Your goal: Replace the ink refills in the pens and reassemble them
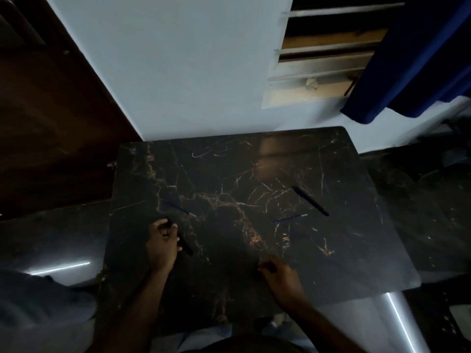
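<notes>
On the dark marble table (pixel 254 174), my left hand (pixel 161 245) is closed around a black pen (pixel 184 244) that lies slanted at the left. Just beyond that hand rests a thin blue ink refill (pixel 179 208). My right hand (pixel 280 276) sits near the front of the table with curled fingers; the dim light hides whether it holds anything. A second black pen (pixel 311 201) lies diagonally at the right, and a second blue refill (pixel 289 218) lies just in front of it.
The table stands against a pale wall (pixel 178 72). A dark wooden door (pixel 51 110) is at the left, a window with bars (pixel 318 59) and a blue curtain (pixel 407 59) at the upper right. Glossy dark floor surrounds the table.
</notes>
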Available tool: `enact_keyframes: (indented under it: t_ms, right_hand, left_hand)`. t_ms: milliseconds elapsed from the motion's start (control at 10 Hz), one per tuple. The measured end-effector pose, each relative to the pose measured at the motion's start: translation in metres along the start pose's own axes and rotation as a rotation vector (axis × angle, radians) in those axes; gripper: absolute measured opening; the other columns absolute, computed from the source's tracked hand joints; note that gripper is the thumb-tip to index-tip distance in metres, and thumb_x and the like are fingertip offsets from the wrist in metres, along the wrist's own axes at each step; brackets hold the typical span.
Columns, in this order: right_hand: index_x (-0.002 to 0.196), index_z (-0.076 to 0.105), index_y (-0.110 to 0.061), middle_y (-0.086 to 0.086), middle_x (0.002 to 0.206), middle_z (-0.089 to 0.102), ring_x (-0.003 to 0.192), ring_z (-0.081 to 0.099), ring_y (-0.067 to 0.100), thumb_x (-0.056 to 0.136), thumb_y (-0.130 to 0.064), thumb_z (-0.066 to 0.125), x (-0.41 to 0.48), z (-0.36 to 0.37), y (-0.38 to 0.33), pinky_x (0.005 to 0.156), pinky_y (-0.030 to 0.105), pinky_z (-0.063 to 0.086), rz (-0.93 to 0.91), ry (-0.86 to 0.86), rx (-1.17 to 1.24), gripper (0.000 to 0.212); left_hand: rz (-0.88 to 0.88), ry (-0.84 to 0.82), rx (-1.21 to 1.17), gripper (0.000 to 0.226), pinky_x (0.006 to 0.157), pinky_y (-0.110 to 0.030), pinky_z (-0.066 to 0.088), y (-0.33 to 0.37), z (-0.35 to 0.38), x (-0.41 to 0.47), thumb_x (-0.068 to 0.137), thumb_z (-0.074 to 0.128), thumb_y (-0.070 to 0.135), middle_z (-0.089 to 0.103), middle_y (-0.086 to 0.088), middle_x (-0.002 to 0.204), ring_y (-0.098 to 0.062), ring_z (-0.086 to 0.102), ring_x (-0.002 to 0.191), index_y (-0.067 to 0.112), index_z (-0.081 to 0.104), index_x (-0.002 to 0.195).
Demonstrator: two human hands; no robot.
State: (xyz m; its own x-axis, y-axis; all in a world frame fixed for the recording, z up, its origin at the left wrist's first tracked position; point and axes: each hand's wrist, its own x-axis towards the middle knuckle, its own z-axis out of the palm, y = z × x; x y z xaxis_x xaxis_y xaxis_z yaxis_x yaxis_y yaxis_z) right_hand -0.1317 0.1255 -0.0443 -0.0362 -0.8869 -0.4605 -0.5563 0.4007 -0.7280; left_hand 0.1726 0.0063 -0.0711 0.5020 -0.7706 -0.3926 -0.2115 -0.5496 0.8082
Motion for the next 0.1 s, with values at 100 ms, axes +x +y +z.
enact_keyframes:
  t_ms: [100]
  right_hand:
    - [0.117, 0.060, -0.031, -0.010, 0.109, 0.063, 0.091, 0.062, 0.003, 0.102, -0.023, 0.055, 0.0056, -0.0303, 0.0062, 0.076, 0.020, 0.050, -0.107, 0.005, -0.154, 0.017]
  left_hand:
    - [-0.010, 0.022, -0.019, 0.035, 0.055, -0.032, 0.055, 0.0062, 0.0051, -0.0194, 0.107, 0.064, 0.012, 0.071, -0.022, 0.120, -0.030, 0.069, 0.092, 0.007, 0.054, 0.140]
